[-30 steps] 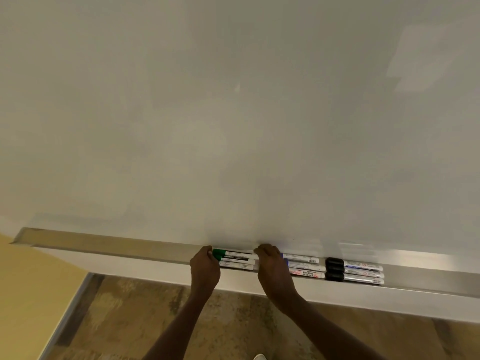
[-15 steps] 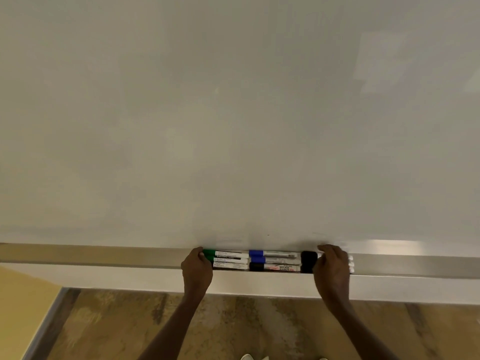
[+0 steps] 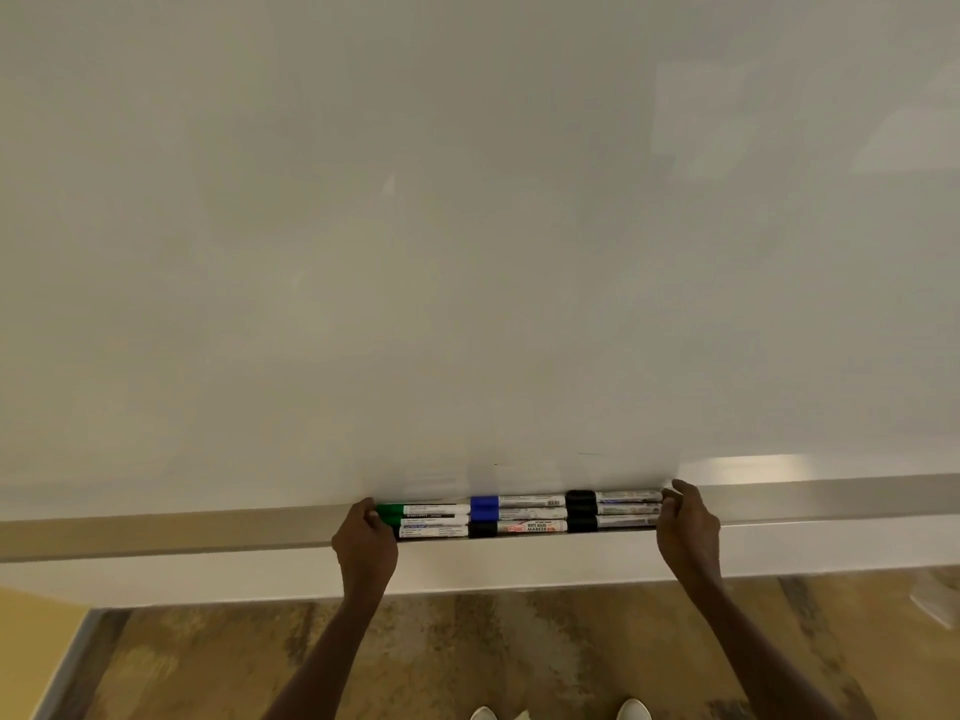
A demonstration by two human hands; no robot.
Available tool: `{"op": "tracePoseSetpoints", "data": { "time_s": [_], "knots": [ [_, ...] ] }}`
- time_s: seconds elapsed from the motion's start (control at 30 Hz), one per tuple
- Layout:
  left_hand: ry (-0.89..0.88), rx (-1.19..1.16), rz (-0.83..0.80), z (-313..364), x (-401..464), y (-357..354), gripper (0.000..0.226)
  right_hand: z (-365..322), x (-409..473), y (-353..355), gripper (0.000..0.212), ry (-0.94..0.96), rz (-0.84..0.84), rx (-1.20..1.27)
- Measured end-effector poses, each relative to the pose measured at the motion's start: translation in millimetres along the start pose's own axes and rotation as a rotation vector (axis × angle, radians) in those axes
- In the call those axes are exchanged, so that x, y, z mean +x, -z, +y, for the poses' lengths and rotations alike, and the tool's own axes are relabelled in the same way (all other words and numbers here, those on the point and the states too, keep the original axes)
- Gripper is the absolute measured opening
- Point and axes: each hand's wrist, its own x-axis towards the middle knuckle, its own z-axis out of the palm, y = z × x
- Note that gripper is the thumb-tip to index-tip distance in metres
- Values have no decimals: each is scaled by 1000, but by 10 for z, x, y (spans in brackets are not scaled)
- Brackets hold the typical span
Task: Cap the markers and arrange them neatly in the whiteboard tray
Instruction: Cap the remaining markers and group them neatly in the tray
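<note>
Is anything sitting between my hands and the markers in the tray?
Nothing visible. The left hand and right hand already press against opposite ends of the markers lying in the tray.

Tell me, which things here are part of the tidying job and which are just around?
Part of the job: markers, whiteboard tray, left hand, right hand.

Just around: whiteboard, floor, shoes.
</note>
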Motion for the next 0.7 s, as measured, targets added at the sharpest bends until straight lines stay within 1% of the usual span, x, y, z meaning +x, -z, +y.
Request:
{"op": "tracePoseSetpoints", "data": {
  "time_s": [0.2, 0.33, 0.4, 0.5, 0.6, 0.7],
  "knots": [
    [32, -14, -19, 32, -17, -26, 29, 16, -15, -36, 28, 66, -36, 4],
    [23, -15, -29, 65, -52, 27, 29, -1, -36, -15, 25, 103, -51, -24],
    [1, -11, -30, 55, -82, 60, 30, -20, -102, -11, 25, 164, -5, -75],
    [-71, -19, -8, 34, -183, 106, 31, -15, -241, -34, 34, 266, 54, -179],
    [-155, -15, -14, 70, -344, 164, 34, -53, -413, -25, 42, 345, 58, -235],
    [-292, 21, 27, 96, -492, 112, 39, -89, -517, 2, 54, 513, 57, -311]
  ]
}}
